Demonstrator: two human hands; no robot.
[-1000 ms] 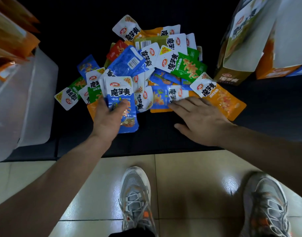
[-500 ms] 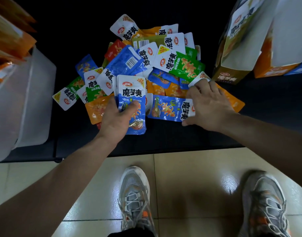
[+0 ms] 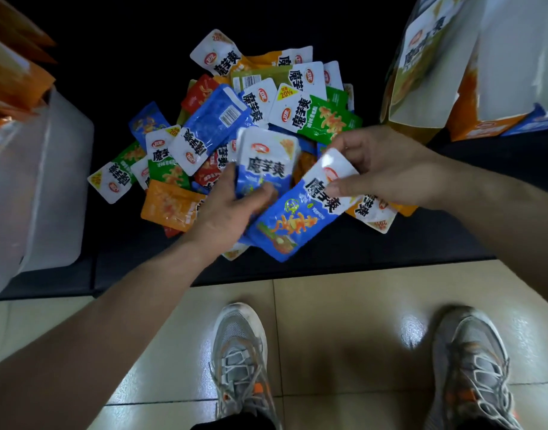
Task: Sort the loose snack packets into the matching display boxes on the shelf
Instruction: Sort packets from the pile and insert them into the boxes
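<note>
Both hands are holding blue packets just above the pile (image 3: 316, 116) of loose snack packets lying on the dark shelf (image 3: 390, 243). The left hand (image 3: 229, 212) is gripping a small blue stack (image 3: 263, 169) with curled fingers and thumb. The right hand (image 3: 384, 169) is pinching another blue packet (image 3: 294, 221) by its white top edge, and its lower end is overlapping the stack.

The step looks like gathering the blues into one bundle. It is probably going best if the pinched packet is sliding squarely onto the stack, label up and edges lined. The left thumb should be loosening only briefly, or the slick wrappers may start fanning out.

The display boxes (image 3: 428, 66) are standing at the right rear, apart from the pile, with bare shelf between them. A pale bin (image 3: 49, 181) is crowding the left side. The nearest packets are lying close to the shelf's front edge, above the tiled floor (image 3: 328, 305), so sweeping toward the body is risking a spill.
</note>
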